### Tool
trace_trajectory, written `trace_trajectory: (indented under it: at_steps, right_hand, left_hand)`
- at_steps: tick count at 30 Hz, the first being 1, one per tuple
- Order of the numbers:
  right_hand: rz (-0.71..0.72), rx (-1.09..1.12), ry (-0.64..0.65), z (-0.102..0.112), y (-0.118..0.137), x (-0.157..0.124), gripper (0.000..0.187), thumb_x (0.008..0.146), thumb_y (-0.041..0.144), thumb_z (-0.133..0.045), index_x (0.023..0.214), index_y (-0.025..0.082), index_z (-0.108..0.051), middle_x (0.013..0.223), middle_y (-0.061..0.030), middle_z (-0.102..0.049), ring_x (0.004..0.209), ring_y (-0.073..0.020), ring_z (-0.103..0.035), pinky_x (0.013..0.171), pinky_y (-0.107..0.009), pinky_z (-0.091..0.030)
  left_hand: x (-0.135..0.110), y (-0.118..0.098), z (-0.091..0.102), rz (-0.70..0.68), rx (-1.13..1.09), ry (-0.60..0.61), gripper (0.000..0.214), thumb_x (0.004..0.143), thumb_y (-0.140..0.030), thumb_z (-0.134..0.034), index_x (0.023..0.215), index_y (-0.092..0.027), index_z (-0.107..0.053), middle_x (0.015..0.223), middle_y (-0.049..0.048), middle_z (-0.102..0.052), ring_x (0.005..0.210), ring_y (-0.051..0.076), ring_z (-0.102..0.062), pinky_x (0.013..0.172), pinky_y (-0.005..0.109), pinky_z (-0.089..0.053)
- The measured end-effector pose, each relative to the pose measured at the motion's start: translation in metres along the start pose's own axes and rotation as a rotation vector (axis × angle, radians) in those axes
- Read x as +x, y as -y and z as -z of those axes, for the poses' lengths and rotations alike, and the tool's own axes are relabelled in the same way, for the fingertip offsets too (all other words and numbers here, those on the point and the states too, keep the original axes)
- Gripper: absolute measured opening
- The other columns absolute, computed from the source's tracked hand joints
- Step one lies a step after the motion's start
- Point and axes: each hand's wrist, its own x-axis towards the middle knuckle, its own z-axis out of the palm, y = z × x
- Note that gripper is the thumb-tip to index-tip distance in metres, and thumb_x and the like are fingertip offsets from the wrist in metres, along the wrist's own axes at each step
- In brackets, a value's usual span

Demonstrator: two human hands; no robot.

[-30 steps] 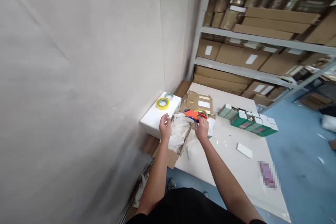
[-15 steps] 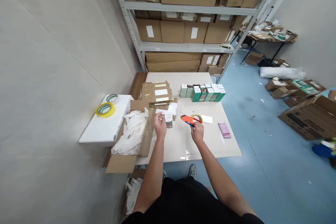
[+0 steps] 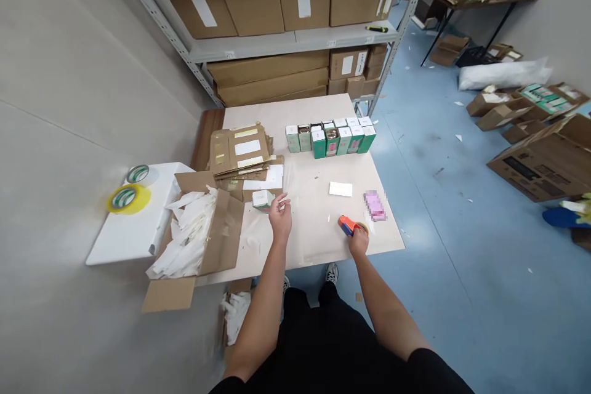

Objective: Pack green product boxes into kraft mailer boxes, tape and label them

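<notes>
My right hand (image 3: pixel 359 242) is closed around an orange and blue tape dispenser (image 3: pixel 347 224) with a yellow-edged roll of tape in it. The dispenser is low over the table's front right part. My left hand (image 3: pixel 279 217) has its fingers apart and slightly bent, just right of a small white and green box (image 3: pixel 262 199). Whether a fingertip touches that box I cannot tell. A white card (image 3: pixel 340 189) lies flat between the dispenser and a group of green and white boxes (image 3: pixel 344 138) farther back.
Flattened cardboard (image 3: pixel 240 151) is stacked at the table's back left. An open carton (image 3: pixel 221 234) of white paper strips stands at the left edge, beside a white surface with tape rolls (image 3: pixel 124 198). A pink pixelated item (image 3: pixel 375 205) lies at right. Shelving (image 3: pixel 295 40) rises behind.
The camera view has shifted. My right hand has moved the tape dispenser right and toward the table's front edge. My left hand has gone from the small box's left side to its right.
</notes>
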Motion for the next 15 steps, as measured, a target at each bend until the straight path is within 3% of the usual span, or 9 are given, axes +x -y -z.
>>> trace_trajectory:
  at_steps: [4,8,12,15]
  right_hand:
    - [-0.156,-0.070,0.103,0.010,-0.021,0.005,0.015,0.080,0.020,-0.061,0.093,0.016,-0.069,0.094,-0.0178,-0.072,0.097,-0.0321,-0.068,0.088,-0.043,-0.047]
    - [-0.209,-0.134,0.193,0.029,-0.011,0.024,0.019,0.075,0.027,-0.070,0.091,0.016,-0.071,0.098,-0.0190,-0.074,0.099,-0.0339,-0.069,0.085,-0.042,-0.048]
    - [-0.055,0.054,0.128,0.052,0.023,0.047,0.025,0.083,0.029,-0.064,0.104,0.018,-0.073,0.106,-0.0170,-0.075,0.101,-0.0301,-0.068,0.083,-0.038,-0.051]
    - [0.113,0.255,0.070,0.065,0.064,0.057,0.033,0.087,0.029,-0.060,0.116,0.018,-0.071,0.112,-0.0136,-0.074,0.103,-0.0282,-0.068,0.087,-0.039,-0.054]
  left_hand:
    - [0.000,-0.001,-0.017,-0.014,0.014,-0.006,0.031,0.085,-0.021,-0.058,0.114,-0.021,-0.068,0.123,0.0096,-0.072,0.104,0.021,-0.072,0.082,0.030,-0.058]
    - [0.001,-0.008,-0.038,-0.031,0.033,0.019,0.031,0.084,-0.021,-0.060,0.114,-0.022,-0.069,0.121,0.0086,-0.073,0.101,0.020,-0.072,0.082,0.030,-0.058]
    - [0.003,-0.022,-0.058,-0.068,0.023,0.064,0.029,0.086,-0.023,-0.061,0.114,-0.022,-0.070,0.124,0.0095,-0.072,0.102,0.020,-0.072,0.085,0.031,-0.058]
    - [0.006,-0.033,-0.062,-0.098,0.012,0.121,0.030,0.088,-0.025,-0.063,0.118,-0.022,-0.070,0.126,0.0102,-0.072,0.106,0.021,-0.071,0.089,0.034,-0.059]
